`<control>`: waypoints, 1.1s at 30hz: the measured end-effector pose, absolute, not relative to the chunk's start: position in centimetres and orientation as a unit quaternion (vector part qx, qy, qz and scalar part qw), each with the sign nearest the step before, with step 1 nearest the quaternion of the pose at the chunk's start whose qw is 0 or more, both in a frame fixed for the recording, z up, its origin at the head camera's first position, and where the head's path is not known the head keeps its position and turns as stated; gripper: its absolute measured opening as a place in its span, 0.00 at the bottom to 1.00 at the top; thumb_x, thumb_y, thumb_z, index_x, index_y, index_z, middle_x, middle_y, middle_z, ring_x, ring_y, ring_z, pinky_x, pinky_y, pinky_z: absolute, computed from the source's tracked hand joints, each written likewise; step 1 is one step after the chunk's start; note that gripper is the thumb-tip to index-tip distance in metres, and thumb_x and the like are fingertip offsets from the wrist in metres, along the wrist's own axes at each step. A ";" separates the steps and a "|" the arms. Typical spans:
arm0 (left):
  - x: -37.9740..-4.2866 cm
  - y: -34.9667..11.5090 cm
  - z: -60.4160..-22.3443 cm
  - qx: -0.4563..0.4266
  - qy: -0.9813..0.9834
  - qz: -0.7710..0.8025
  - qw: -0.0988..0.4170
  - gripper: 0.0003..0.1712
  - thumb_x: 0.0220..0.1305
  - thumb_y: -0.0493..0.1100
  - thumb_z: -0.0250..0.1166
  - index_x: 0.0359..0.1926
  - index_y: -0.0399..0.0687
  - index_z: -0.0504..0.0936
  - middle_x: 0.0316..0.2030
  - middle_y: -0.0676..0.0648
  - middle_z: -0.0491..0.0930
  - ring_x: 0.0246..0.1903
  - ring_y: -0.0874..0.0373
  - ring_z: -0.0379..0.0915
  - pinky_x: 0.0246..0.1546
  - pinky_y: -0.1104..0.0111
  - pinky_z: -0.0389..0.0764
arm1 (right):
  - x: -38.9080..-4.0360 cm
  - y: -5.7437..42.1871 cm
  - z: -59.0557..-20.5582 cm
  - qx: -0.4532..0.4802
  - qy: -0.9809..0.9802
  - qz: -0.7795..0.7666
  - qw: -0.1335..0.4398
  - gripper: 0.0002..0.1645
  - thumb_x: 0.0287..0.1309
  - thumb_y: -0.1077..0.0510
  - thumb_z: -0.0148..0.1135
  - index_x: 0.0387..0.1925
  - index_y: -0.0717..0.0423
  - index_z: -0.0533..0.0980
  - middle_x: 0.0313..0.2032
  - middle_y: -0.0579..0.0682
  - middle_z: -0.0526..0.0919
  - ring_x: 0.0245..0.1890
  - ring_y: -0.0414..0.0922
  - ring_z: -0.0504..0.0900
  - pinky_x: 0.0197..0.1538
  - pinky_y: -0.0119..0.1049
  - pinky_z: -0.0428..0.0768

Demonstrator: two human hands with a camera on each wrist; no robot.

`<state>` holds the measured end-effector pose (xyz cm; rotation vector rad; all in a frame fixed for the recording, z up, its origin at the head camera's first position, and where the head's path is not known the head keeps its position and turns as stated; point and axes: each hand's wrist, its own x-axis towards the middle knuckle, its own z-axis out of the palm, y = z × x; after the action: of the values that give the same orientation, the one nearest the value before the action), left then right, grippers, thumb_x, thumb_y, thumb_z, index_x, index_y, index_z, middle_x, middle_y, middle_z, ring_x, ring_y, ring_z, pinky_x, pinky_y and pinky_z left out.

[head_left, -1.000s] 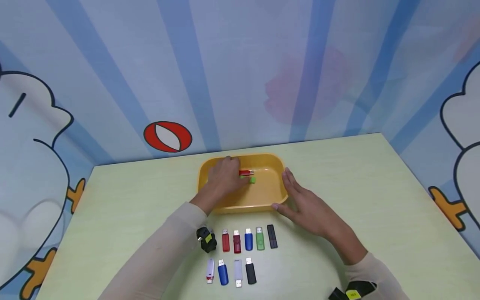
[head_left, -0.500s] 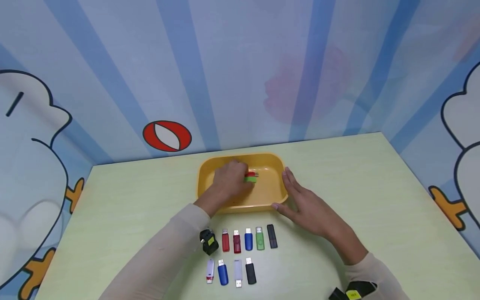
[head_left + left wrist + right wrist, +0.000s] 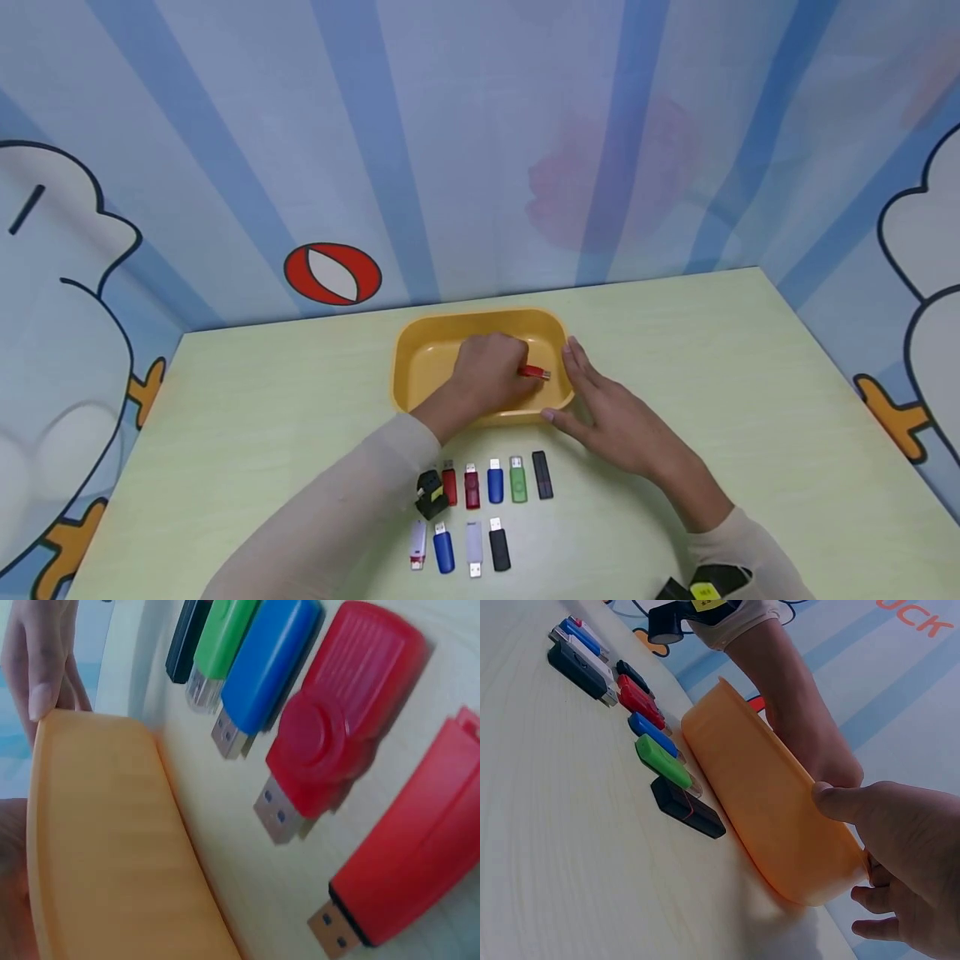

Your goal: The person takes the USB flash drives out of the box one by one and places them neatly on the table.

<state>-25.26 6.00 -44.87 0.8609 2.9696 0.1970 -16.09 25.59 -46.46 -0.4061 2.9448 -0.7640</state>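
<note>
My left hand [image 3: 491, 367] reaches down into the yellow-orange plastic tray [image 3: 423, 350], fingers curled. It grips a red USB stick [image 3: 535, 372], whose metal plug sticks out to the right past the fingers. The rest of that stick is hidden by the hand. At the tray's right end, my right hand [image 3: 618, 421] rests with straight fingers along the side wall and the thumb at the front. In the right wrist view the thumb [image 3: 836, 799] touches the rim, and the other fingers lie round the tray's end.
On the table before the tray, a back row holds red [image 3: 412, 840], dark red [image 3: 472, 487], blue [image 3: 496, 483], green [image 3: 518, 479] and black [image 3: 542, 475] USB sticks. A front row has lavender [image 3: 474, 542], blue [image 3: 444, 550] and black [image 3: 499, 546] ones. A patterned wall [image 3: 480, 167] stands behind.
My left hand has moved right and nearer inside the tray, taking the red USB stick along. A green stick seen beside it earlier is now out of sight. The right hand keeps its place.
</note>
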 end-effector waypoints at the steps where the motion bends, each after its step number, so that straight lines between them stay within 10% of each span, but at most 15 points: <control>1: -25.2 6.2 -44.9 0.282 0.957 0.062 0.022 0.19 0.69 0.61 0.71 0.31 0.52 0.84 0.19 0.55 0.77 0.24 0.60 0.73 0.29 0.70 0.71 | -16.1 25.6 -46.5 -0.132 0.959 -0.249 0.036 0.62 0.71 0.32 0.61 0.86 0.49 0.37 0.86 0.52 0.41 0.78 0.63 0.65 0.71 0.61 0.74; 11: -25.2 6.7 -45.0 0.317 0.947 0.053 0.021 0.11 0.71 0.52 0.72 0.35 0.52 0.87 0.23 0.56 0.81 0.30 0.59 0.75 0.47 0.63 0.74 | -16.2 25.7 -46.4 -0.134 0.958 -0.251 0.038 0.62 0.71 0.31 0.61 0.87 0.49 0.37 0.86 0.52 0.41 0.78 0.63 0.66 0.71 0.61 0.74; 33: -20.7 3.4 -41.0 0.262 0.953 0.143 -0.052 0.10 0.63 0.48 0.74 0.38 0.47 0.88 0.24 0.53 0.78 0.22 0.60 0.70 0.30 0.70 0.74 | -16.4 26.3 -46.1 -0.129 0.961 -0.241 0.038 0.63 0.71 0.32 0.62 0.86 0.48 0.35 0.86 0.54 0.42 0.78 0.65 0.65 0.69 0.62 0.76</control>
<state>-20.67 3.44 -41.02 0.8520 3.0973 0.4636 -16.40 26.29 -46.14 -0.3954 2.9488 -0.7393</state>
